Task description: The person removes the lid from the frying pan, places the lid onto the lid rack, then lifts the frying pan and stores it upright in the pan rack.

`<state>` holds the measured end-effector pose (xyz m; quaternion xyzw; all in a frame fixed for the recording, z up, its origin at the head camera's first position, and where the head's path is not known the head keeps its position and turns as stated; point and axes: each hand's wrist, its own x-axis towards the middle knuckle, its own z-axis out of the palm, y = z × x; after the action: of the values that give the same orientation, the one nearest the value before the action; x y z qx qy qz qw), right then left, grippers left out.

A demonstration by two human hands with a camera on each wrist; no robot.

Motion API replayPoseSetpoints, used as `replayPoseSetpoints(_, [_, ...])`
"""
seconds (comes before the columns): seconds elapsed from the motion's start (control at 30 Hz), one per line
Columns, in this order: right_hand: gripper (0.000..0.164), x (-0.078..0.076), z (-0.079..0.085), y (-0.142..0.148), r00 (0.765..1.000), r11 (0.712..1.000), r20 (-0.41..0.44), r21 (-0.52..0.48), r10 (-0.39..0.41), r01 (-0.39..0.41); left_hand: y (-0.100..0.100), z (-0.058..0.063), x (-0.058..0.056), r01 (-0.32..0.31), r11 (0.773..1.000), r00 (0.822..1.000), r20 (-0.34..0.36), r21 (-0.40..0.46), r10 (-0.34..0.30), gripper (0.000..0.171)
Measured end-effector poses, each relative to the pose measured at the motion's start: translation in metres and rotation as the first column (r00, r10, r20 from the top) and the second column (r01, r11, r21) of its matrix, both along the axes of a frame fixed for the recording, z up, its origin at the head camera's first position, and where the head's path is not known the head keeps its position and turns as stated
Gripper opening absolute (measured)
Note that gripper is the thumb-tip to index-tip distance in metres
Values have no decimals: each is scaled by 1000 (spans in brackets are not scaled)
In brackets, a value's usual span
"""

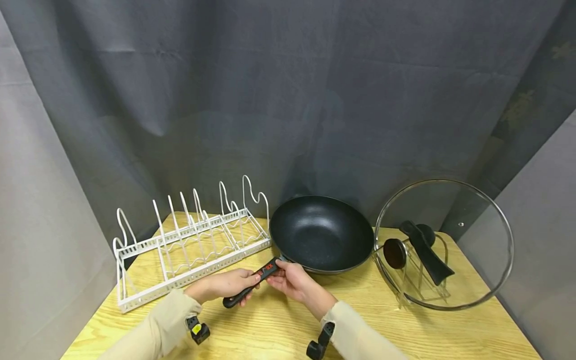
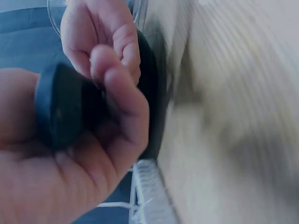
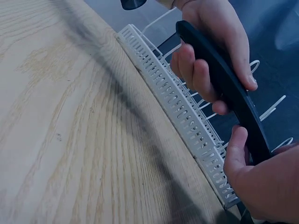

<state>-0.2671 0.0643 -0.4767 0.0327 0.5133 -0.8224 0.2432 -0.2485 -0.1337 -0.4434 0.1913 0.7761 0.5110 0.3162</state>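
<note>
A black wok [image 1: 321,232] sits behind the hands, its open side tilted toward me and its long black handle [image 1: 234,300] pointing to the front left. My left hand [image 1: 229,284] grips the middle of this handle, with the thumb on top and fingers curled underneath. Closer to the bowl, my right hand [image 1: 294,282] pinches the handle between thumb and fingers. The right wrist view shows both hands along the handle [image 3: 224,84]. Seen from the left wrist, the rounded handle end [image 2: 53,107] sticks out of the left palm.
A white wire rack [image 1: 193,274] with upright dividers stands on the wooden table [image 1: 270,335], left of the wok. At the right, a large glass lid [image 1: 512,240] leans upright around a small wire stand with black handle and knob parts. Grey curtain [image 1: 288,100] hangs behind.
</note>
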Motion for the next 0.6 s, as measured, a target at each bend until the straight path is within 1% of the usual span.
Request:
replayPoseSetpoints(0.1, [30,2,-1,3,1000,1000,2,6,-2,2,2,-5,2,21,996,993,112,83,-30,38])
replayPoseSetpoints(0.17, [31,3,-2,5,1000,1000,-1,7,-2,2,4,-8,3,33,991,987,155,133,-53,37])
replayPoseSetpoints(0.37, [33,8,-1,11,1000,1000,-15,16,-5,5,12,-18,7,36,973,973,213,229,-86,36])
replayPoseSetpoints(0.6, [27,16,1,20,1000,1000,-11,8,-3,3,24,-24,17,28,956,945,304,294,-121,36])
